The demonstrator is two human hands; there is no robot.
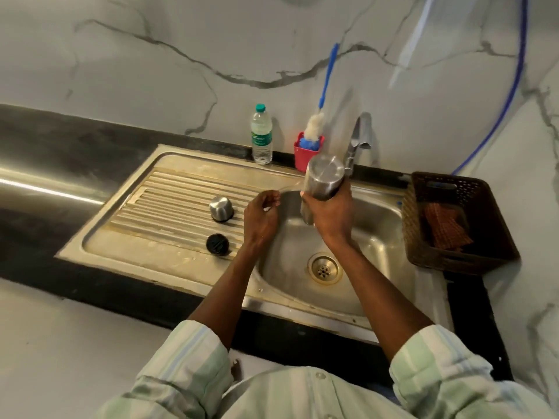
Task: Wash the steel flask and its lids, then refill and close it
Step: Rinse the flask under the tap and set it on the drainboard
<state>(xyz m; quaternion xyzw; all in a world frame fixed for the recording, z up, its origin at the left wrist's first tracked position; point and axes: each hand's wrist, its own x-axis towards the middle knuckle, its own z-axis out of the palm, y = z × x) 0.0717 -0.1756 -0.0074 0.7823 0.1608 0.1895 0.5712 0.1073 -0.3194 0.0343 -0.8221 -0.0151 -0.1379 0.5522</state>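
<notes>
My right hand (331, 217) grips the steel flask (323, 178) around its middle, over the sink basin (375, 237). The flask is turned bottom-up, its base toward the tap (357, 140) and its mouth hidden behind my hand. Just left of it, my left hand (261, 219) hovers above the basin's left rim with loosely curled fingers, holding nothing. On the ribbed drainboard (169, 201) sit the steel cup lid (221, 208), upside down, and the black inner lid (217, 244) nearer to me.
A clear water bottle with a green cap (261, 134) stands at the sink's back edge. Beside it a red holder (305, 152) carries a blue-handled bottle brush (316, 125). A brown basket (453, 219) with a cloth sits right of the basin. The drain (324, 269) is open.
</notes>
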